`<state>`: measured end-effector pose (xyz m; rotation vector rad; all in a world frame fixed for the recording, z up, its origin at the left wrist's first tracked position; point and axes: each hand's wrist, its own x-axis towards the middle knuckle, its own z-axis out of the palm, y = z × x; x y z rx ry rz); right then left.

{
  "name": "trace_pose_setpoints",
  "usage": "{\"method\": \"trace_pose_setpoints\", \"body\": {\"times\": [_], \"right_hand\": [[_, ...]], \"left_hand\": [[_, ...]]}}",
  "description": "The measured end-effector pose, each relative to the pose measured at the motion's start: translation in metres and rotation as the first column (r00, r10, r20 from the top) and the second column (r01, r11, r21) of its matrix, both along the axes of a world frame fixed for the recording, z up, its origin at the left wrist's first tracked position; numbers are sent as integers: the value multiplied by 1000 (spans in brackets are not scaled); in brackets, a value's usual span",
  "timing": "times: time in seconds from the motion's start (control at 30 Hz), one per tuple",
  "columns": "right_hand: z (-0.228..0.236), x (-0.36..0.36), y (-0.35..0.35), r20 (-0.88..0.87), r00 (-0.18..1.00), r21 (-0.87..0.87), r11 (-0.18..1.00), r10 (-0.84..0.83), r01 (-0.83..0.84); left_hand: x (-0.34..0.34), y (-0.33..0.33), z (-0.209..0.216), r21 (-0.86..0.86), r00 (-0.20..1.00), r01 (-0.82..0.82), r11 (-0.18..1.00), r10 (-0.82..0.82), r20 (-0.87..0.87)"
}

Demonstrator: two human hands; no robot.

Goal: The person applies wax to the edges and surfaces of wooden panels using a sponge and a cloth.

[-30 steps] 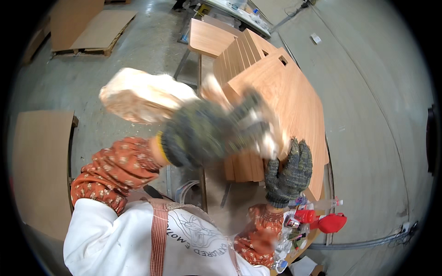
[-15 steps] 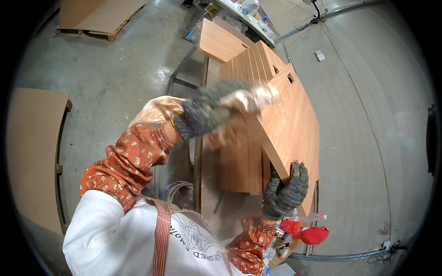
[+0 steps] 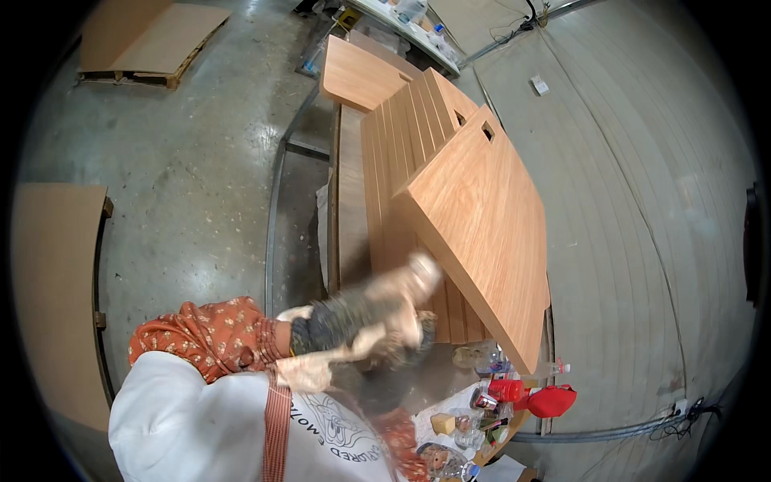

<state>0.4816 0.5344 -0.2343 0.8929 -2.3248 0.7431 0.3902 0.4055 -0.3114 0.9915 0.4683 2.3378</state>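
My left hand (image 3: pixel 345 316), in a dark grey knitted glove, is closed on a cream cloth (image 3: pixel 411 283). The cloth is blurred and hangs down in front of my chest. My right hand (image 3: pixel 381 381), also gloved, is close beneath the left one. Motion smears its fingers, so whether it touches the cloth is unclear. Just beyond the hands a wood-grain panel (image 3: pixel 490 217) leans at an angle, with a small rectangular cutout near its far end. Neither hand touches this panel. Behind it stands a row of similar panels (image 3: pixel 393 136) on edge.
A bench (image 3: pixel 349 193) with a metal frame bears the panels. At the near right, a small table (image 3: pixel 438 402) holds bottles, a red container (image 3: pixel 504 390) and a red item (image 3: pixel 550 400). Brown boards (image 3: pixel 60 281) lie on pallets at the left. A pale wall (image 3: pixel 626 201) runs along the right.
My right hand has let go of the leaning panel's near edge and come in toward my chest. My left hand has drawn back from the panel's left edge with the cloth.
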Motion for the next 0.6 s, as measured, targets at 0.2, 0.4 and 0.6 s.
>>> {"method": "trace_pose_setpoints", "body": {"times": [0.2,0.4,0.6], "right_hand": [[42,-20,10,-277,937,147,954,-215,262],[74,-75,-5,-381,901,194,935,-207,297],[73,-34,27,-384,887,147,931,-257,334]], "left_hand": [[52,-30,78,-537,989,-19,843,-63,-133],[41,-58,78,-162,243,-959,235,380,-892],[38,-36,97,625,-636,-769,-130,253,-729]]}}
